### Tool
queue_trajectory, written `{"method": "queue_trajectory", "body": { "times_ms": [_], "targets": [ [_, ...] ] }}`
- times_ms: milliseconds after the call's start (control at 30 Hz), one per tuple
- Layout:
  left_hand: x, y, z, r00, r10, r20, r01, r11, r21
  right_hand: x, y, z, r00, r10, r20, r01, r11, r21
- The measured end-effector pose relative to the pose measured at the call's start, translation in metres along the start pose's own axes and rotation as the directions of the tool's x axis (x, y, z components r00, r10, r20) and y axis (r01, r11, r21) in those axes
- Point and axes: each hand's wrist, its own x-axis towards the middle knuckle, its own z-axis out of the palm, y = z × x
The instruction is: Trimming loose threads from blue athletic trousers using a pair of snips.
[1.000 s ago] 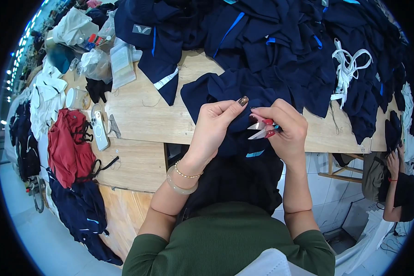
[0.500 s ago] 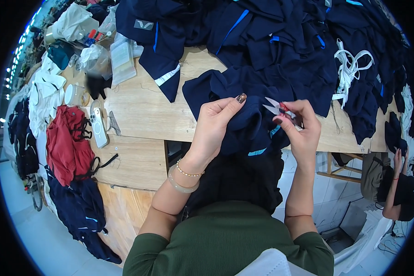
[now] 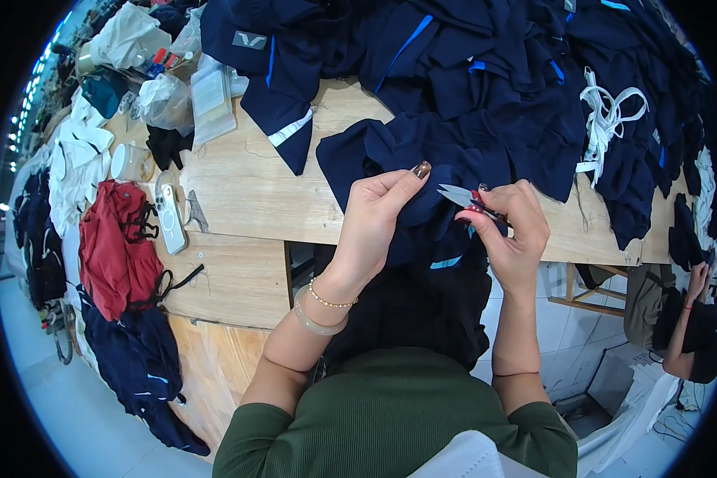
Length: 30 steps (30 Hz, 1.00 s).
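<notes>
A dark navy garment [image 3: 414,227] with light-blue trim hangs over the near edge of the wooden table. My left hand [image 3: 374,213] is closed in a pinch on its cloth, thumb on top; the fingertips underneath are partly hidden. My right hand [image 3: 516,235] grips red-handled thread snips [image 3: 459,196] between thumb and fingers. The blades are slightly parted and point left, close to my left thumb and over the navy cloth. Any thread at the blades is too fine to make out.
Navy garments [image 3: 478,88] are heaped along the far side, with a bundle of white cord [image 3: 605,115] on the right. To the left lie a phone [image 3: 169,213], a red garment [image 3: 119,247] and plastic bags [image 3: 165,103]. A co-worker's arm [image 3: 681,327] shows at far right.
My right hand has brought the snips left toward my left thumb, and their blades have drawn closer together. My left hand stays almost in place on the garment.
</notes>
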Motion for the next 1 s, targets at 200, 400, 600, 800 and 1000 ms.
{"method": "queue_trajectory", "body": {
  "times_ms": [200, 400, 600, 800, 1000],
  "targets": [
    [-0.001, 0.004, 0.004, 0.998, -0.04, -0.04, 0.038, 0.999, -0.037, -0.007, 0.004, 0.011, 0.957, 0.267, -0.116, -0.217, 0.92, 0.328],
    [0.0, 0.006, 0.0, 0.994, -0.093, -0.062, 0.088, 0.992, -0.086, -0.015, 0.019, 0.011, 0.81, 0.586, -0.015, -0.43, 0.612, 0.663],
    [-0.001, 0.007, 0.0, 0.993, -0.117, 0.022, 0.119, 0.978, -0.17, -0.026, 0.006, 0.006, 0.793, 0.592, 0.145, -0.559, 0.612, 0.56],
    [-0.005, 0.015, 0.014, 0.984, -0.153, -0.093, 0.142, 0.984, -0.112, -0.008, -0.004, 0.0, 0.906, 0.421, 0.038, -0.391, 0.8, 0.454],
    [-0.004, 0.008, 0.007, 0.995, -0.068, -0.078, 0.066, 0.998, -0.02, 0.01, -0.02, -0.002, 0.879, 0.464, 0.108, -0.459, 0.765, 0.452]
  ]
}}
